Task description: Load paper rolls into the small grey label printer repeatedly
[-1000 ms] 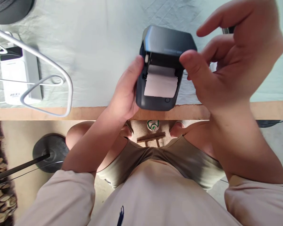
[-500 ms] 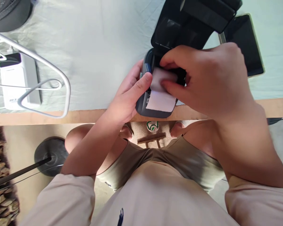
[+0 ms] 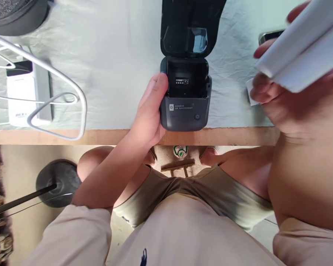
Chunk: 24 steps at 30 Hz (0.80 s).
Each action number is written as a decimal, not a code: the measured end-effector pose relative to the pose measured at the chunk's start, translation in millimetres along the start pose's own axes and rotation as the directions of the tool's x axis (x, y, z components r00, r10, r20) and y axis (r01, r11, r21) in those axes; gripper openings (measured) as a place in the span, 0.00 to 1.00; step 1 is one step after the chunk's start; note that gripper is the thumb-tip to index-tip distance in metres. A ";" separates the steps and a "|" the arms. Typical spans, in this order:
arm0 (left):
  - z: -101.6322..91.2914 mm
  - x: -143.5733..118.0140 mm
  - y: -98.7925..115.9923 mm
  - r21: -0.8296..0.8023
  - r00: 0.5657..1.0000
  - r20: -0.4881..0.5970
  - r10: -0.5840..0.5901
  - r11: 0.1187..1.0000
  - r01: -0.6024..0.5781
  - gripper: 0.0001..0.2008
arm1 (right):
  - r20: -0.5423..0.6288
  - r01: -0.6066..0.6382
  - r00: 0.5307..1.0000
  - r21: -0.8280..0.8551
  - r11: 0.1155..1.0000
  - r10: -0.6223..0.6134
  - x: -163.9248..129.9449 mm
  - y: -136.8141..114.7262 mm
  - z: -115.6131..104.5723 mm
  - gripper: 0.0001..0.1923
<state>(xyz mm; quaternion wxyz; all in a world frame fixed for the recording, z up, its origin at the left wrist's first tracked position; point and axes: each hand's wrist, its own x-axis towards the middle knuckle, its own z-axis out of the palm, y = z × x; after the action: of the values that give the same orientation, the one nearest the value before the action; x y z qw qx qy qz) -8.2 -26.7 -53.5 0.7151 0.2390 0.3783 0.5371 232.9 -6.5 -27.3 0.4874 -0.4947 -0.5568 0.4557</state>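
A dark portable label printer [image 3: 183, 115] stands at the table's front edge with its lid [image 3: 174, 40] swung up and back. Its paper bay shows bare black walls and a small printed sticker. My left hand [image 3: 150, 111] is closed round the printer's left side, thumb on the upper rim. Off to the right, my right hand [image 3: 291, 111] is raised near the camera, its fingers round white rolled paper [image 3: 302, 48]. Part of that paper runs out of the picture. A small white piece [image 3: 250, 92] shows beside the fingertips; whether it joins the roll I cannot tell.
A white power bank [image 3: 20, 96] with a looped white cable [image 3: 81, 99] lies at the left. Behind it is a round black object [image 3: 19, 14]. A phone-like device [image 3: 270, 36] is mostly hidden by my right hand. The wooden table edge [image 3: 108, 136] runs across.
The white paper has come out of the printer's bay, and my right hand has carried it right and upward. The printer now sits more squarely, still in my left hand.
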 end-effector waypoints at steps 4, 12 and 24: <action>2.9 1.6 0.0 0.029 0.998 -0.060 -0.010 1.000 0.012 0.15 | 0.002 0.084 0.996 0.059 0.995 -0.085 7.6 51.8 -18.7 0.30; 1.8 0.2 -4.5 -0.034 1.000 -0.010 0.018 0.999 -0.018 0.14 | 0.127 0.425 0.884 -0.619 0.660 -0.450 -16.2 57.5 1.4 0.26; 1.2 3.6 0.0 -0.073 1.000 -0.007 -0.006 0.997 0.006 0.14 | -0.334 -0.314 0.943 -0.875 0.368 0.009 -19.2 -1.2 -36.3 0.40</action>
<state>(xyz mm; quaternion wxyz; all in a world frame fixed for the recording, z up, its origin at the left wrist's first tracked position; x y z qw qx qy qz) -6.7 -23.2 -53.9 0.7235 0.2094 0.3618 0.5494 269.6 -24.8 -23.9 0.1550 -0.7910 -0.5903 0.0437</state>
